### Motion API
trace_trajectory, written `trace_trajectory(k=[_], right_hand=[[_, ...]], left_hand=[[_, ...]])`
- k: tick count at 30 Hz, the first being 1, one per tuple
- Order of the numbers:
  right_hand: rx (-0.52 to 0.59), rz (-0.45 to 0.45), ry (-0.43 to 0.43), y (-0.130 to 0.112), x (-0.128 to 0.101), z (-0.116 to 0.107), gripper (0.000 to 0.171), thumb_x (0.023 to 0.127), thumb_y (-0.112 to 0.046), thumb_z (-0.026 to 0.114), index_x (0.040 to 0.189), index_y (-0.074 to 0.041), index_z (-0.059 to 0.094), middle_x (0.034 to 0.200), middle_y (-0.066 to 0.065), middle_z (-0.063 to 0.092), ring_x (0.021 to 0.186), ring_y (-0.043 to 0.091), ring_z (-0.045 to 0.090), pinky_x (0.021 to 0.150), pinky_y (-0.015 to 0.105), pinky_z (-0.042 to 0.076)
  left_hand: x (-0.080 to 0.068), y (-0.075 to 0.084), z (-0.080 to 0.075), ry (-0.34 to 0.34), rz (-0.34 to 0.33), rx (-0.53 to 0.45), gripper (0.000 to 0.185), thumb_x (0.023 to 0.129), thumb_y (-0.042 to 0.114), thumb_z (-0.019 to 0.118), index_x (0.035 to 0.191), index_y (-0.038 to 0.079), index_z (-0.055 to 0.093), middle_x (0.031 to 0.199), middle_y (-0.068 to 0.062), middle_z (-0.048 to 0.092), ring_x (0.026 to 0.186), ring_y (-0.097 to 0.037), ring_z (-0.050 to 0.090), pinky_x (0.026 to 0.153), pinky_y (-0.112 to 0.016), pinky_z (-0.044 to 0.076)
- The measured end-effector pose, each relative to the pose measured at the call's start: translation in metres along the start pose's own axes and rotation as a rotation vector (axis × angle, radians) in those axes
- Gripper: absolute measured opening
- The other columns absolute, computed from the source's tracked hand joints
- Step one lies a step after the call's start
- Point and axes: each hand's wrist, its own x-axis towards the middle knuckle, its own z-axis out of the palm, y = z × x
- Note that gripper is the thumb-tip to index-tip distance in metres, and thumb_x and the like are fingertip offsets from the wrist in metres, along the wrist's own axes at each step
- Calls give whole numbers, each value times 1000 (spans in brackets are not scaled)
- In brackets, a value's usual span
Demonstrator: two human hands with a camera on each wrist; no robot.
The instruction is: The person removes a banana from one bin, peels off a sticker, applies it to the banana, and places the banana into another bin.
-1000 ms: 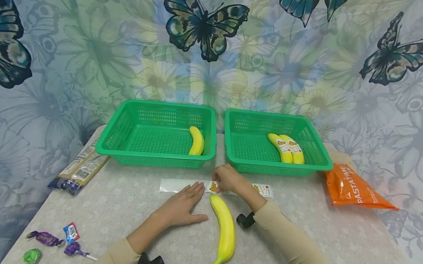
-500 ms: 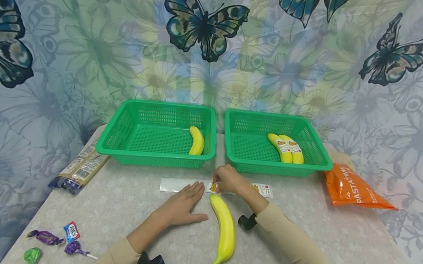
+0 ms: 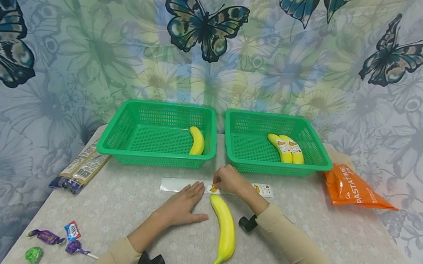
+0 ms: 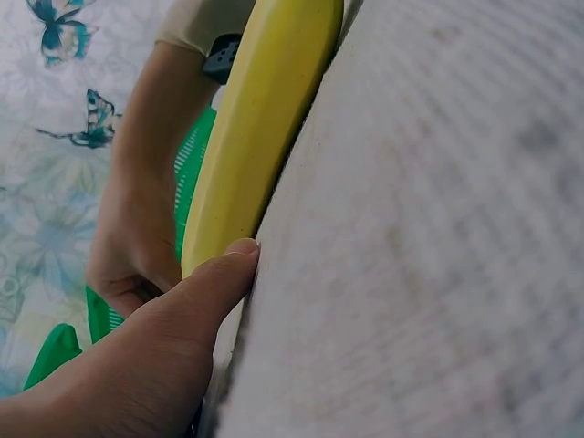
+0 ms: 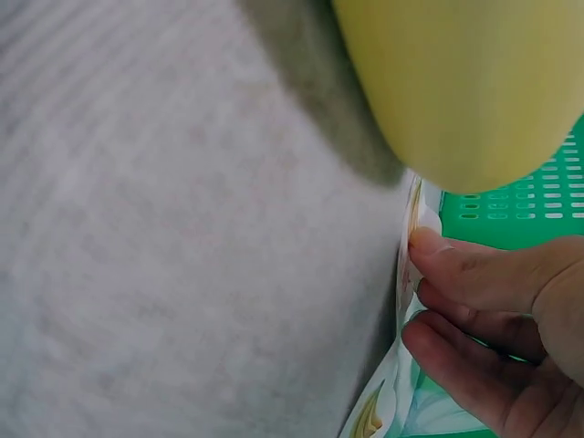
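Observation:
A yellow banana [image 3: 224, 228] lies on the table in front of me, also seen close up as the banana [image 4: 260, 128] and the banana's end [image 5: 456, 87]. Behind it lies a white sticker strip [image 3: 177, 185]. My left hand [image 3: 183, 206] rests flat on the table with straight fingers over the strip's middle, its thumb [image 4: 205, 292] beside the banana. My right hand [image 3: 228, 179] pinches a banana sticker [image 3: 213, 187] at the strip, fingertips [image 5: 429, 246] on its edge [image 5: 412, 214].
Two green baskets stand behind: the left basket [image 3: 121, 141] holds one banana [image 3: 197, 140], the right basket [image 3: 314, 154] holds two labelled bananas [image 3: 286, 148]. An orange pasta bag [image 3: 352, 188] lies right, a packet [image 3: 80, 167] left, candies [image 3: 55, 240] near left.
The right hand's fingers have shifted slightly on the sticker; the left hand and banana have stayed in place.

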Motion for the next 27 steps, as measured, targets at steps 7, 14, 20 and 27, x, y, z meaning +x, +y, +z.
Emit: trace_trajectory(k=[7, 14, 20, 27], right_hand=[[-49, -30, 66, -1, -6, -1, 6, 83, -13, 77, 77, -12, 77, 75, -2, 72, 66, 6, 61, 60, 21, 52], [14, -18, 122, -3, -16, -7, 6, 85, -11, 74, 80, -11, 77, 77, 0, 74, 72, 11, 67, 64, 23, 54], [13, -19, 186, 1, -25, -6, 6, 85, -14, 75, 80, -12, 77, 74, -2, 73, 69, 7, 66, 63, 19, 52], [68, -11, 235, 6, -40, -14, 5, 85, -15, 75, 81, -12, 77, 74, -2, 74, 64, 2, 63, 60, 17, 51]], left_hand=[[0, 2, 0, -7, -4, 0, 93, 89, 68, 51, 150, 0, 33, 158, -16, 31, 150, -28, 25, 122, -44, 24], [0, 1, 3, -9, -3, 26, 93, 89, 69, 49, 151, 0, 32, 159, -15, 29, 150, -28, 23, 123, -44, 22], [-1, 0, 3, 5, 6, 33, 93, 90, 68, 49, 150, -1, 33, 159, -17, 29, 150, -29, 24, 123, -45, 23], [-1, 1, 1, 18, 13, 35, 92, 90, 67, 50, 150, -2, 33, 159, -18, 28, 150, -30, 24, 123, -46, 22]])
